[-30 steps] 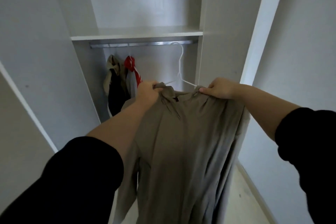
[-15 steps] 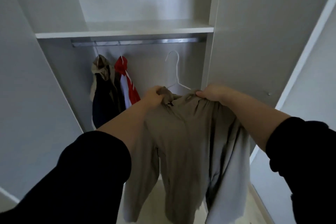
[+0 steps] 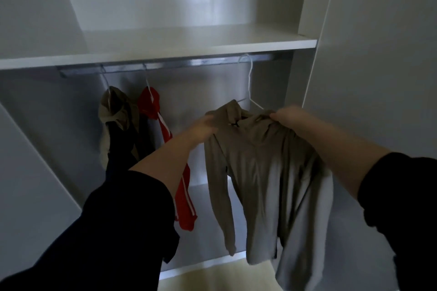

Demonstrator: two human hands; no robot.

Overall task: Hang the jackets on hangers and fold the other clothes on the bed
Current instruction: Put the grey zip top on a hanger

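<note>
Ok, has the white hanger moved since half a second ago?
Yes. The white hanger rose: its hook sat below the rail then, and now reaches it near the right end.

Left arm (image 3: 160,160): reached forward and up, forearm bare.
Left hand (image 3: 205,128): was blurred at the jacket (image 3: 260,160) shoulder; grip unclear.
Right arm (image 3: 331,149): reached forward, forearm bare.
Right hand (image 3: 287,117): knuckles up, fingers pinched jacket fabric.
</note>
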